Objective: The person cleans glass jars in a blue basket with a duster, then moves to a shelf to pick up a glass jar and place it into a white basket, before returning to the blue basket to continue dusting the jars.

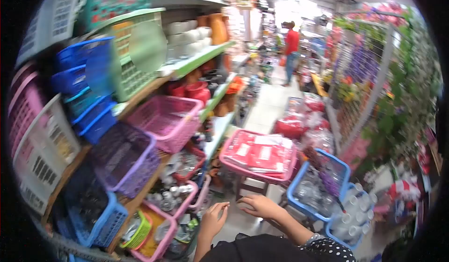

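My left hand (214,221) is raised in front of my body at the lower middle, its fingers loosely bent and nothing visible in them. Close on its right, my right hand (263,208) reaches inward with its fingers apart, touching nothing. A small gap separates the two hands. Beyond them stands a pink basket (229,161) heaped with red and white plastic packets (264,155). Right of my right hand is a blue basket (293,194) of clear plastic items (311,187). To the left of my left hand, a pink basket (174,227) sits low by the shelf.
Shelves (187,63) with stacked baskets, including a purple basket (133,164), line the left. A tiled aisle (264,107) runs ahead, where a person in a red shirt (292,42) stands. Red bags (292,125) and a rack of artificial flowers (360,70) flank the right.
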A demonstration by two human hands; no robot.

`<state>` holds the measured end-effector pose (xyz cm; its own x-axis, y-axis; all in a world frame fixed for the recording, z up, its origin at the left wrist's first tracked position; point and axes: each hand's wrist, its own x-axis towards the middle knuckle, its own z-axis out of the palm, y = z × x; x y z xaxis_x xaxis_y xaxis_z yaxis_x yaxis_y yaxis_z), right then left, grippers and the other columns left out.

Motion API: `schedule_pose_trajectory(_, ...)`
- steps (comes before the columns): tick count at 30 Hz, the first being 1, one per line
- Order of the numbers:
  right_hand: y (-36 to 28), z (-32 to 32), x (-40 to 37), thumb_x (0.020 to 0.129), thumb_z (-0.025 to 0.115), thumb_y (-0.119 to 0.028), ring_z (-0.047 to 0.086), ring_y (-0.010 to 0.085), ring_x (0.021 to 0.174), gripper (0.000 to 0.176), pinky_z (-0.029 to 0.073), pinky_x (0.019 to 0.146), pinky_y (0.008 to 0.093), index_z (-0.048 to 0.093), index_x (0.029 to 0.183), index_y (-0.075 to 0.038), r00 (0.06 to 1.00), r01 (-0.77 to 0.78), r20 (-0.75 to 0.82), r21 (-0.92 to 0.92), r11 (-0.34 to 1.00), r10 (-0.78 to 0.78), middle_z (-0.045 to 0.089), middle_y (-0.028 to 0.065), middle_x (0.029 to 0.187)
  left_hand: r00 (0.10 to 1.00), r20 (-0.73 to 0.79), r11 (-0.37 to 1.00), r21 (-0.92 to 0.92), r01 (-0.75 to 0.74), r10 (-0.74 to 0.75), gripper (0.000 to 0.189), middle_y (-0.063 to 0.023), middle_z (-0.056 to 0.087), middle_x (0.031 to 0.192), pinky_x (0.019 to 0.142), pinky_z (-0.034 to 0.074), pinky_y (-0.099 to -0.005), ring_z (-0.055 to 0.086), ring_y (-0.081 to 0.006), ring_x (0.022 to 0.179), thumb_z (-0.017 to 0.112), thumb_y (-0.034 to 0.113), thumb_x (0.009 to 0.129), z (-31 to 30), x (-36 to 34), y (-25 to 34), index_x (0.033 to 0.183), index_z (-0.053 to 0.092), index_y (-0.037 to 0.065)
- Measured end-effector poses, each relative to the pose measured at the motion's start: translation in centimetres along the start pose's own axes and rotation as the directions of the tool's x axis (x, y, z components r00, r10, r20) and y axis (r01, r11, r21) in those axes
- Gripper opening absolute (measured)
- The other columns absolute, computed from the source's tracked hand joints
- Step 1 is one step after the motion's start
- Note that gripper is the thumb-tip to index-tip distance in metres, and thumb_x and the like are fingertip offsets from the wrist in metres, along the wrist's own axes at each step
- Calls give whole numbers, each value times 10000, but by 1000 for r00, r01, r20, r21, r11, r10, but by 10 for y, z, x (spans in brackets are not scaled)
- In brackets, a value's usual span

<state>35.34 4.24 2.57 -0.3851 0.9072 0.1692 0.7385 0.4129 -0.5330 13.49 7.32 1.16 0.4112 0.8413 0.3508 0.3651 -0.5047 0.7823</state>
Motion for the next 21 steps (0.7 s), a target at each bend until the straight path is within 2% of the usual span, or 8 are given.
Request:
schedule_pose_trajectory(2, 25, -26, -52, 877, 560, -286, 599, 336, 882, 299, 494, 758, 416, 576, 1099, -87, 981, -160, -109, 15, 987, 161, 597, 148, 991, 984, 141, 994, 10, -109, 107, 186, -116, 658, 963, 780, 485, -372, 632, -278, 884, 581, 119, 847, 45, 18, 22, 1003, 633, 32)
schedule_pose_trajectory(4, 34, -57, -102, 873, 565, -277, 600, 339, 881, 298, 493, 755, 419, 580, 1098, -82, 923, -352, -161, 16, 936, 350, 607, 152, 977, 959, 225, 984, -68, -162, 174, 181, -119, 657, 961, 779, 487, -359, 633, -282, 892, 575, 93, 851, 85, 32, 51, 1009, 631, 23)
schedule_pose_trajectory(8, 62, -75, -195, 861, 578, -273, 601, 342, 880, 290, 492, 756, 424, 594, 1064, -67, 788, -507, -410, -7, 862, 460, 617, 148, 981, 880, 361, 949, -172, -263, 309, 175, -123, 654, 949, 772, 483, -359, 629, -284, 885, 570, 92, 849, 164, 48, 77, 997, 629, 20)
schedule_pose_trajectory(11, 63, -82, -249, 859, 580, -284, 602, 336, 888, 291, 490, 763, 420, 602, 1059, -73, 659, -670, -407, 63, 739, 633, 620, 143, 991, 827, 432, 932, -217, -292, 360, 178, -126, 651, 945, 772, 479, -369, 625, -286, 875, 574, 102, 841, 206, 52, 100, 991, 628, 22)
schedule_pose_trajectory(13, 67, -79, -279, 866, 573, -302, 605, 321, 899, 302, 486, 780, 408, 601, 1074, -85, 611, -718, -417, 69, 693, 673, 624, 131, 999, 803, 488, 934, -273, -233, 342, 181, -124, 649, 945, 768, 479, -369, 624, -282, 883, 574, 98, 842, 227, 54, 115, 998, 623, 21)
schedule_pose_trajectory(16, 73, -76, -305, 877, 560, -334, 603, 305, 920, 337, 481, 800, 385, 594, 1092, -76, 483, -802, -384, 167, 573, 787, 624, 123, 1005, 752, 542, 924, -283, -256, 375, 180, -123, 650, 953, 771, 480, -368, 623, -277, 891, 577, 96, 840, 254, 57, 119, 994, 623, 14)
schedule_pose_trajectory(19, 97, -64, -311, 871, 573, -325, 601, 304, 931, 343, 481, 798, 383, 591, 1093, -65, 476, -767, -423, 229, 599, 771, 619, 124, 1017, 717, 588, 926, -282, -251, 373, 185, -130, 646, 954, 783, 476, -375, 616, -289, 897, 584, 104, 835, 278, 64, 108, 992, 622, 14)
schedule_pose_trajectory(21, 115, -58, -300, 866, 584, -312, 599, 300, 937, 333, 480, 799, 380, 592, 1087, -63, 484, -754, -414, 249, 607, 771, 610, 127, 1040, 765, 530, 931, -219, -293, 365, 208, -136, 634, 977, 807, 463, -389, 599, -310, 918, 583, 119, 831, 295, 71, 92, 1010, 615, 19)
